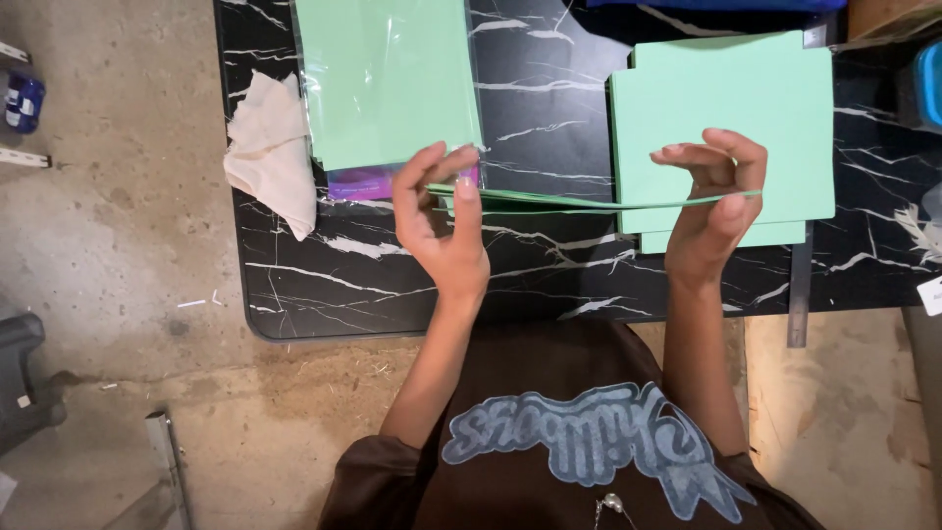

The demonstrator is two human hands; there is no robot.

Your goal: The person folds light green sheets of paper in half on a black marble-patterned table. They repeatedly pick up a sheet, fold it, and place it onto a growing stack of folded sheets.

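Both hands hold one thin green sheet edge-on above the black marble-patterned table; the sheet runs nearly level from hand to hand. The left hand pinches the sheet's left end between thumb and fingertips; the right hand is curled, thumb under the sheet's right end and fingers arched over it.

Behind the left hand lies a clear plastic pack of green paper, rectangular, reaching to the table's far edge; a purple band shows at its near end, partly hidden by the fingers; its print is too small to tell. A cream cloth lies crumpled at the pack's left, draped over the table's left edge.

Under and behind the right hand lies a stack of green sheets, squared but slightly offset. A grey metal ruler lies along the stack's right side and overhangs the near edge. A blue-lidded box stands at the far right, cut by the frame; a blue bottle lies on the concrete floor at far left.
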